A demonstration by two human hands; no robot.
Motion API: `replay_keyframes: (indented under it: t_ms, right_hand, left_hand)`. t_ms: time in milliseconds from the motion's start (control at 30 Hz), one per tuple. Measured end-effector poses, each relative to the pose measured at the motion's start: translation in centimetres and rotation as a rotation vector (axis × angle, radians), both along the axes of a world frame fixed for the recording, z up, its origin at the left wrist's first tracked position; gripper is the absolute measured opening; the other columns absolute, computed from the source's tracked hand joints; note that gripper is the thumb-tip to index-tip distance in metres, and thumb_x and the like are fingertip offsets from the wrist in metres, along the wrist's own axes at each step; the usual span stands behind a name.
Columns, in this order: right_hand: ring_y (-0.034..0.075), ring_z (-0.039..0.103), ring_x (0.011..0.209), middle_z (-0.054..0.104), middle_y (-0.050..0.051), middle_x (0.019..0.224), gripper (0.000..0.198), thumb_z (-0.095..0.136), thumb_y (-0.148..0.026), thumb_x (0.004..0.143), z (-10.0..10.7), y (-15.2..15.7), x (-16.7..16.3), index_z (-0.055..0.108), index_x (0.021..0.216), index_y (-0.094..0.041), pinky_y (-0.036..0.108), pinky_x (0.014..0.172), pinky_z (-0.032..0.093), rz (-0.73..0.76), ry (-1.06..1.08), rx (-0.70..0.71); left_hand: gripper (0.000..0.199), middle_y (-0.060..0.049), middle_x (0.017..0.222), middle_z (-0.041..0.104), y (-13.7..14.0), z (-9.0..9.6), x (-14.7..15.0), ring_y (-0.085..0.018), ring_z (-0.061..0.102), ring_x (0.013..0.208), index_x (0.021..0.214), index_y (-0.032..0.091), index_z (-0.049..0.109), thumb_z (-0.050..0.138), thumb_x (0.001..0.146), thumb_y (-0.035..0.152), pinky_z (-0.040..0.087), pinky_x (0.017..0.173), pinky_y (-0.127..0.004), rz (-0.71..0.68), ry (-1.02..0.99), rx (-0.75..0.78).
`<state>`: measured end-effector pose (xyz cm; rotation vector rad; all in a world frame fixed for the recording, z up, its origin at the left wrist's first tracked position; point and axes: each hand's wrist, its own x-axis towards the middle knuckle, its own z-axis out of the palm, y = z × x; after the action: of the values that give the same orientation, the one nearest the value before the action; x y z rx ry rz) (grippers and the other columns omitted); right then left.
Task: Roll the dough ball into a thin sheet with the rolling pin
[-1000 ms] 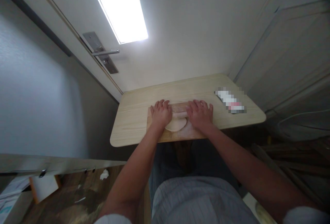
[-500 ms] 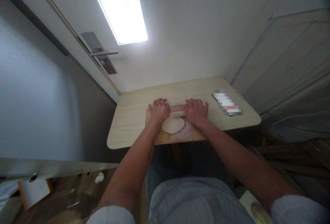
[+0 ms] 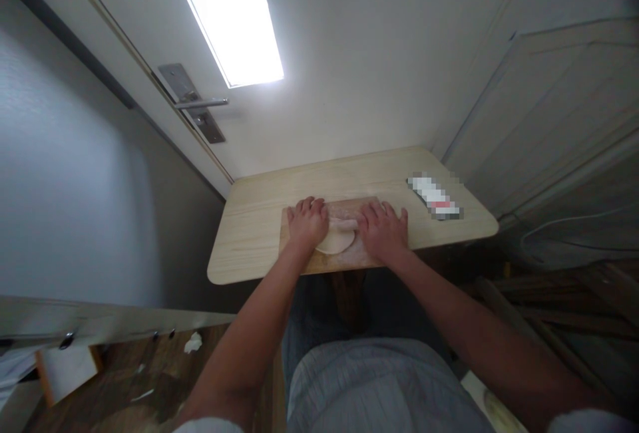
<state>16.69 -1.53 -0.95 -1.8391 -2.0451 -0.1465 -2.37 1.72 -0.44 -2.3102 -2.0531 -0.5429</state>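
Ctr of frame: L hand [image 3: 308,221] & R hand [image 3: 384,230] cover ends of pale cylindrical rolling pin [image 3: 344,225], prob. wood; can't tell finger closure. Vs ½ s ago, pin's lower in frame, overlapping round cream dough sheet [image 3: 337,243], so prob. flattening upper edge.

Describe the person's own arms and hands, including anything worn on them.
The bare left hand and bare right hand wear no visible gloves, and nothing shows on the uncovered forearms. Pale grey fabric sleeves appear at the bottom edge. The grey fabric shirt looks faintly streaked.
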Motion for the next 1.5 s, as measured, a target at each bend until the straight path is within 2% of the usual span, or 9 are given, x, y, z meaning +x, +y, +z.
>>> replay_keyframes:
  t_ms: [200,333,533,833,1167,1500]
  right_hand:
    - [0.034,0.043,0.131,0.055,0.015,0.142,0.049,0.029,-0.041,0.103,-0.9,-2.9,0.4,0.053,0.138,-0.016,0.063,0.111,0.017,0.02,0.006,0.039]
    - [0.034,0.04,0.135,0.052,0.015,0.145,0.051,0.032,-0.044,0.102,-1.1,-5.0,0.5,0.05,0.142,-0.017,0.06,0.112,0.019,0.029,-0.005,0.055]
    - [0.035,0.039,0.137,0.049,0.017,0.148,0.058,0.036,-0.048,0.101,-1.6,-6.8,0.7,0.042,0.148,-0.015,0.06,0.113,0.017,0.061,-0.013,0.055]
    - [0.035,0.036,0.139,0.047,0.018,0.149,0.061,0.035,-0.051,0.1,-1.4,-5.0,0.6,0.041,0.148,-0.014,0.062,0.114,0.015,0.035,0.001,0.044]
    - [0.036,0.043,0.131,0.054,0.02,0.142,0.061,0.036,-0.052,0.1,-1.9,-2.8,0.7,0.047,0.143,-0.01,0.063,0.111,0.016,0.003,-0.029,0.103]
    - [0.036,0.042,0.131,0.055,0.019,0.141,0.058,0.036,-0.051,0.101,-1.3,-1.5,0.7,0.051,0.139,-0.011,0.065,0.111,0.015,-0.011,-0.032,0.055]
  left_hand:
    - [0.039,-0.01,0.143,0.053,-2.2,0.4,-0.1,-0.028,0.044,0.133,0.131,0.027,0.056,0.033,0.101,0.037,0.025,0.115,-0.056,-0.036,0.023,0.039]
    - [0.04,-0.01,0.145,0.052,-3.5,0.9,-0.3,-0.03,0.043,0.136,0.134,0.027,0.054,0.036,0.1,0.038,0.021,0.117,-0.057,-0.075,0.0,0.052]
    - [0.042,-0.009,0.147,0.051,-3.7,0.9,-0.4,-0.03,0.041,0.138,0.137,0.026,0.052,0.036,0.1,0.038,0.019,0.118,-0.056,-0.101,-0.012,0.049]
    - [0.042,-0.008,0.145,0.052,-1.2,0.4,0.1,-0.029,0.041,0.137,0.134,0.027,0.055,0.031,0.102,0.037,0.02,0.117,-0.058,-0.084,-0.003,0.034]
    - [0.043,-0.006,0.147,0.05,0.9,0.6,0.5,-0.026,0.041,0.137,0.138,0.029,0.051,0.027,0.103,0.038,0.023,0.117,-0.056,-0.075,0.079,-0.03]
    - [0.043,-0.008,0.147,0.049,2.3,0.2,0.4,-0.028,0.04,0.136,0.138,0.029,0.05,0.028,0.101,0.038,0.026,0.113,-0.062,-0.103,0.084,-0.027]
